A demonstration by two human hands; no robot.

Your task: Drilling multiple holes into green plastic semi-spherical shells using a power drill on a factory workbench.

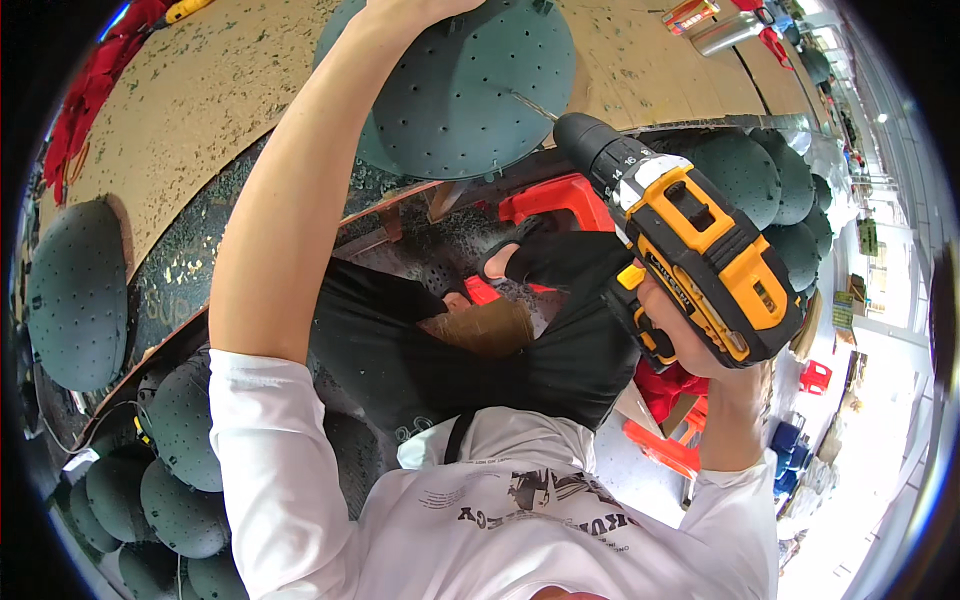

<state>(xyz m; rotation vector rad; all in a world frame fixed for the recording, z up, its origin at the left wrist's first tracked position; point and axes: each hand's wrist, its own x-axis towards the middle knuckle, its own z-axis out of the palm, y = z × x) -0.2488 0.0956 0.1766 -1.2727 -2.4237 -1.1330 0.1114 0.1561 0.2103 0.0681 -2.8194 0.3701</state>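
- Head view: one yellow-and-black cordless drill (690, 262), its black chuck and thin bit aimed at the edge of one dark green perforated dome (470, 85) lying on the brown speckled workbench (200, 110)
- One more green dome (78, 295) sits at the bench's left end; many others are piled below left and stacked in a row at right, too many to count
- Right hand (690, 345) is wrapped tight round the drill's grip, forearm rising from below
- Left hand (400, 10) rests on top of the dome at the picture's upper edge, arm stretched straight; its fingers are cut off, so I cannot tell the grip
- One red plastic stool (550, 200) under the bench
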